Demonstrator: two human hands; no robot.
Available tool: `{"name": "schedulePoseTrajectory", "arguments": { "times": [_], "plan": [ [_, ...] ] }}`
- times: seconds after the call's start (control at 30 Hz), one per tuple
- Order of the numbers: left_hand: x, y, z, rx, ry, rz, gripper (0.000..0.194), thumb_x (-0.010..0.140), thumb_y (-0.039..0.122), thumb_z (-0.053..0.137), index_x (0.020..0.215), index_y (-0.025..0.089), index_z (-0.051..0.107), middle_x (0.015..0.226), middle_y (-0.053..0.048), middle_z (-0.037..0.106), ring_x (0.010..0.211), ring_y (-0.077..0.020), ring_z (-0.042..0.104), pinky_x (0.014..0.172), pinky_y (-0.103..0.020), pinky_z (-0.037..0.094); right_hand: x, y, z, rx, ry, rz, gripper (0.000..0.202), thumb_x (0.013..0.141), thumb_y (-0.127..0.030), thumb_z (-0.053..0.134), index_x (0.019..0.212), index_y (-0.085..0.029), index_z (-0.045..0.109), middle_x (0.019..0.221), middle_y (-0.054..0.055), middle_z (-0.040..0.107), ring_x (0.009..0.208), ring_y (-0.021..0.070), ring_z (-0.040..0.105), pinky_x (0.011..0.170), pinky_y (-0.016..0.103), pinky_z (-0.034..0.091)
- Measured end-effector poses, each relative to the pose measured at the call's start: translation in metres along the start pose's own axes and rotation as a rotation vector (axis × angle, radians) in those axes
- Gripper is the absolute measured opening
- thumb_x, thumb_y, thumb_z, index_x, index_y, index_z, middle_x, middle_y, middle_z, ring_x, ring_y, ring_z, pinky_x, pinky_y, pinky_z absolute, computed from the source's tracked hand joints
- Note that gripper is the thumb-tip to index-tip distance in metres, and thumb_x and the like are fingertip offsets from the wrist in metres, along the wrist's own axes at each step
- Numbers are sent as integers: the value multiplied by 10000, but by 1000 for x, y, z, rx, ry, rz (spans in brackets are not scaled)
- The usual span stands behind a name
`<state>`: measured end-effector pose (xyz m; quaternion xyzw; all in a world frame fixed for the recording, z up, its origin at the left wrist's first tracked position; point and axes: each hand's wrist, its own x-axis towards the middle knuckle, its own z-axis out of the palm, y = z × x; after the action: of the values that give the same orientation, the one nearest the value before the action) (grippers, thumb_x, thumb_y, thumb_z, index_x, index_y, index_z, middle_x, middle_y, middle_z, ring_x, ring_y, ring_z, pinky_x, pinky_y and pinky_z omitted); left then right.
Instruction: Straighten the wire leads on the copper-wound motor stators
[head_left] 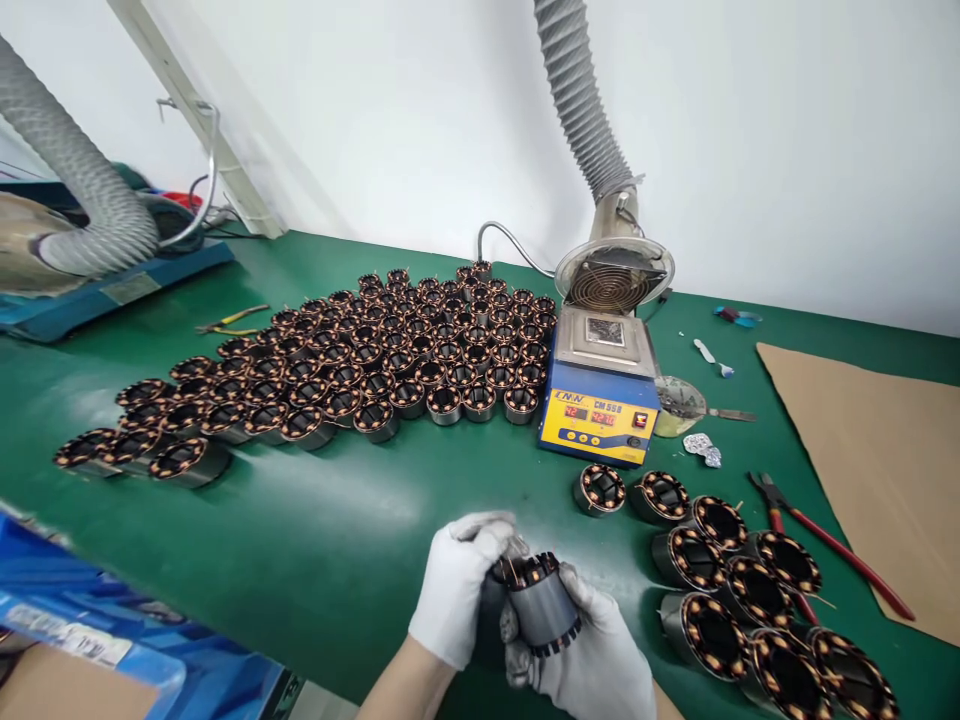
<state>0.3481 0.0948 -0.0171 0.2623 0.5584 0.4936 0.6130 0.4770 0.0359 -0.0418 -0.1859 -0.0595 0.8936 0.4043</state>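
A grey ring-shaped motor stator (pixel 544 608) with copper windings and black teeth is held near the front edge of the green table. My right hand (pixel 592 650), in a white glove, wraps round its side and underside. At the stator's upper left rim is my left hand (pixel 466 570), also gloved, its fingers pinched together by a thin copper wire; whether they grip the wire is too small to tell. Several stators (pixel 705 635) stand at the right. A large group of similar stators (pixel 360 355) covers the table's back left.
Behind my hands is a blue and yellow solder pot (pixel 600 410) under an extraction hose (pixel 585 100). Red-handled cutters (pixel 840 545) and brown cardboard (pixel 877 450) lie right. Yellow-handled pliers (pixel 236 320) lie back left; blue bins (pixel 150 640) stand front left.
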Motion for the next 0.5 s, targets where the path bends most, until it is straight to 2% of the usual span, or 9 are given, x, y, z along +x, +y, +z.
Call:
{"name": "schedulePoseTrajectory", "arguments": {
  "times": [0.07,0.13,0.2,0.27,0.33,0.4,0.47,0.5],
  "plan": [
    [1,0,-1,-106,-17,18,377,582,482,703,798,175,660,590,17,659,598,-140,615,662,-261,505,1,0,-2,-2,-7,7,489,733,-532,603,1008,-127,621,825,97,699,649,179,646,590,265,451],
    [-6,2,-1,-42,-124,-61,447,602,493,695,920,182,648,715,-15,699,589,-140,618,602,-260,505,3,1,-2,-18,10,-14,456,739,-514,611,1003,-142,618,845,90,695,694,190,653,614,271,458],
    [-15,3,-2,143,-179,-133,356,593,378,721,870,158,681,778,-61,718,580,-155,615,524,-249,480,7,4,-2,-84,52,-96,394,735,-470,641,996,-178,611,875,69,687,726,194,648,641,287,465],
    [-17,5,-5,262,-116,-119,201,576,271,717,730,143,702,713,-62,718,617,-177,624,561,-256,485,10,9,-2,-236,101,-224,396,694,-437,688,1004,-207,602,925,60,675,707,191,630,623,299,468],
    [-12,5,-11,168,-37,-45,160,574,257,725,682,144,691,645,-41,704,658,-181,631,653,-264,495,11,15,-3,-482,210,-363,487,629,-379,742,1062,-224,583,986,64,659,712,200,613,614,309,471],
    [-5,6,-19,-15,-37,5,280,617,343,730,821,159,679,708,-34,714,732,-182,646,753,-281,492,12,21,-8,-761,393,-525,531,573,-273,769,1068,-241,581,1014,58,651,794,227,607,684,331,478],
    [-2,4,-21,-142,-104,55,458,634,458,715,992,185,634,907,-59,719,900,-205,639,874,-318,462,12,25,-14,-1001,548,-713,493,531,-181,772,985,-265,600,1020,46,652,947,268,581,832,372,446],
    [-3,2,-20,-133,-172,41,530,623,474,721,1061,199,606,1004,-72,702,971,-220,621,913,-338,444,13,27,-17,-1096,578,-785,462,517,-161,774,933,-272,605,1019,47,655,1004,285,562,888,395,417]
  ]
}}
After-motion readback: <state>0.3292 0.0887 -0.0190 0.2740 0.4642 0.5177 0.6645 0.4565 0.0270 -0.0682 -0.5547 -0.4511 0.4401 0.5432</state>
